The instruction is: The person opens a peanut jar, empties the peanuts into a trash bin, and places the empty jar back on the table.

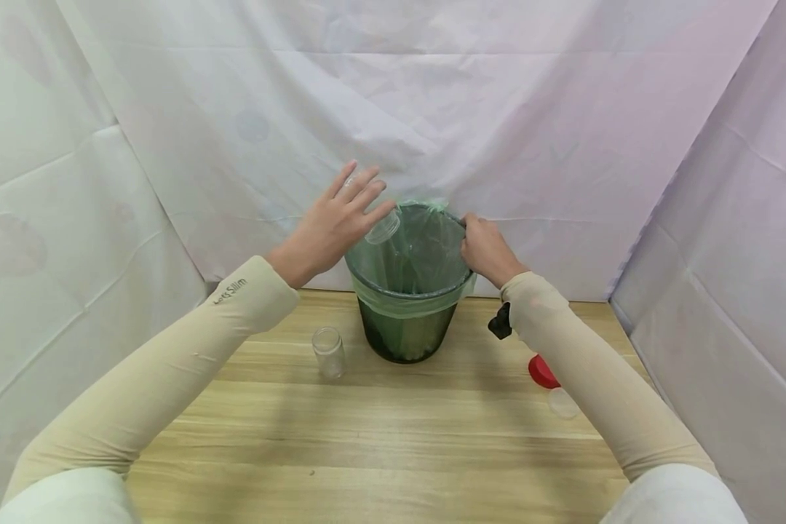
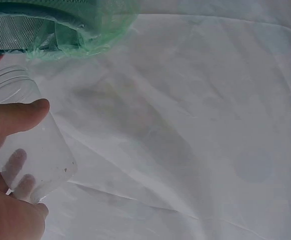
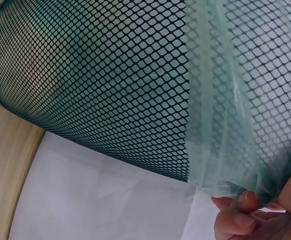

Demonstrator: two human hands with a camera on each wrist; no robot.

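Note:
A clear jar (image 2: 45,145) is gripped in my left hand (image 1: 340,222), thumb on one side and fingers on the other. Its threaded mouth tilts down over the left rim of a dark mesh wastebasket (image 1: 409,342). A few tiny specks cling inside the jar near its base. A thin green bag (image 1: 406,304) lines the basket and folds over its rim. My right hand (image 1: 491,247) pinches the basket's right rim together with the bag's edge, as the right wrist view (image 3: 250,215) shows from below.
A second clear jar (image 1: 329,353) stands uncapped on the wooden table (image 1: 367,451), left of the basket. Partly behind my right forearm lie a red lid (image 1: 542,372) and a translucent disc (image 1: 562,404). White cloth (image 1: 393,94) hangs behind and at both sides.

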